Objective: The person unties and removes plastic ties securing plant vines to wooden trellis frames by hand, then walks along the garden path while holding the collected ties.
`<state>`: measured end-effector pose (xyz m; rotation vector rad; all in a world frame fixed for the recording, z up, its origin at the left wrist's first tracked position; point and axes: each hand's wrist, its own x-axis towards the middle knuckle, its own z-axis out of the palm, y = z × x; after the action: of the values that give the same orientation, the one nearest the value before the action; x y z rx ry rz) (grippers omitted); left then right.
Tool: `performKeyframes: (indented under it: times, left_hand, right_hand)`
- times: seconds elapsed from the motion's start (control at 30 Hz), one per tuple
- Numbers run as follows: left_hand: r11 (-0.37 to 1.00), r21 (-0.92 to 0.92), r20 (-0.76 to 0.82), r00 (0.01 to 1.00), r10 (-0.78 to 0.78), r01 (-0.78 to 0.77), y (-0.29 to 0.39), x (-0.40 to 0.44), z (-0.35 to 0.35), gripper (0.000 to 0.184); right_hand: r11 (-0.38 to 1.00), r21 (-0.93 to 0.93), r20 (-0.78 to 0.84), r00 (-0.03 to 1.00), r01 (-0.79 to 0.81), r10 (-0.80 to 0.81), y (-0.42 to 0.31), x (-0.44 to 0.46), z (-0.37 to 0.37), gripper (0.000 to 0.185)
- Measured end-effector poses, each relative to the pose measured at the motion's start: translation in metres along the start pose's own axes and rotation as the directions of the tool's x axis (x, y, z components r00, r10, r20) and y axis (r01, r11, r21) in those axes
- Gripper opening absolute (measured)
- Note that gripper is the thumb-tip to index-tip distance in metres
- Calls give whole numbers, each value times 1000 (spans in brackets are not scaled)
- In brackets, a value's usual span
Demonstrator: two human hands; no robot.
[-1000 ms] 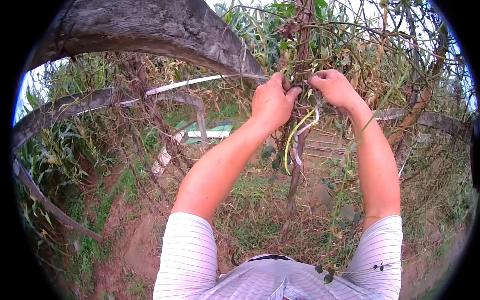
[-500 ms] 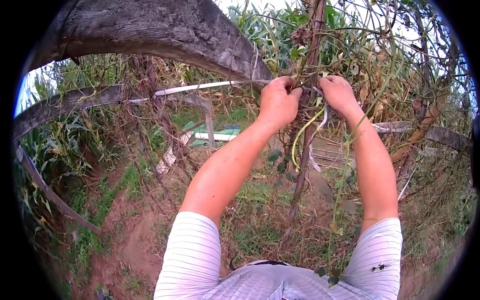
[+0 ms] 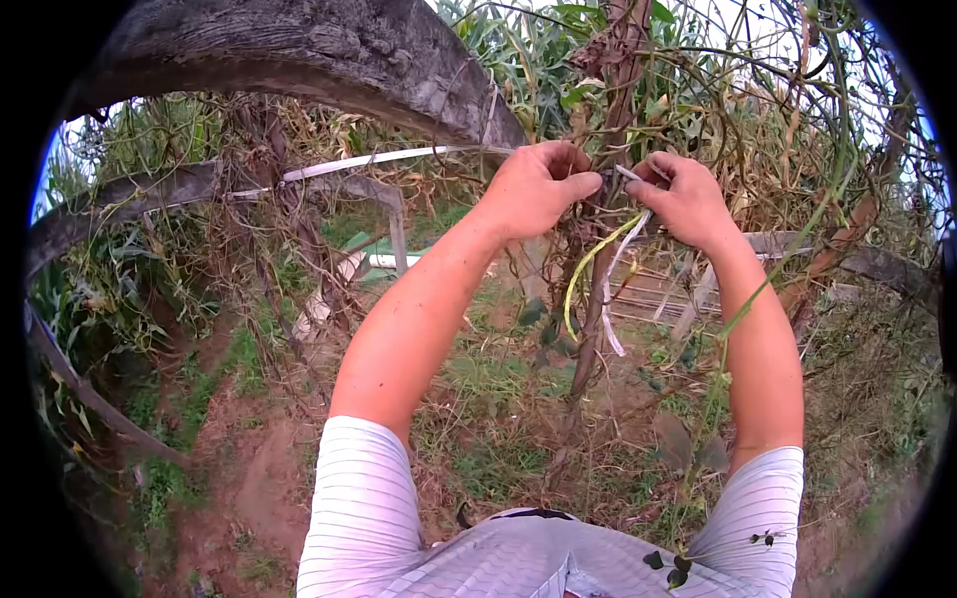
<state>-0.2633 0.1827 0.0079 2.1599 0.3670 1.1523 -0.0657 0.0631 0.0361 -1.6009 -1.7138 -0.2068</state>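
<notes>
A dark upright stem, wrapped in thin dry vines, stands between my two hands. My left hand is at its left side, thumb pointing at the stem and fingers curled; what they hold, if anything, is hidden. On the right, my right hand pinches a short end of white strip between thumb and fingers. A loose white tail and a yellow-green stalk dangle below the hands. Another length of white strip stretches leftward from my left hand to a second vine-covered stem.
A thick grey curved beam arches overhead at upper left. Lower grey rails cross behind the stems. Tangled vines crowd the right side, with corn plants behind. Grass and bare soil lie below.
My left hand has shifted slightly left and its thumb now stretches toward the stem. My right hand has turned, showing the pinched strip end. The white tail hangs lower and farther left.
</notes>
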Motion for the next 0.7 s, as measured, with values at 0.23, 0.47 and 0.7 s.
performKeyframes:
  times: [0.23, 0.47, 0.7]
  left_hand:
    - [988, -137, 51, 997, -64, 70, 4, 1, -6, 29]
    - [965, 253, 16, 998, 60, -62, 29, -5, 1, 29]
    - [929, 371, -89, 996, 24, 11, 24, 1, 12, 27]
  right_hand:
    - [997, 67, -192, 979, -49, 61, -12, 3, 2, 29]
    - [989, -62, -237, 960, 138, -149, 8, -3, 17, 27]
    - [877, -320, -323, 828, 359, -457, -4, -2, 20, 17]
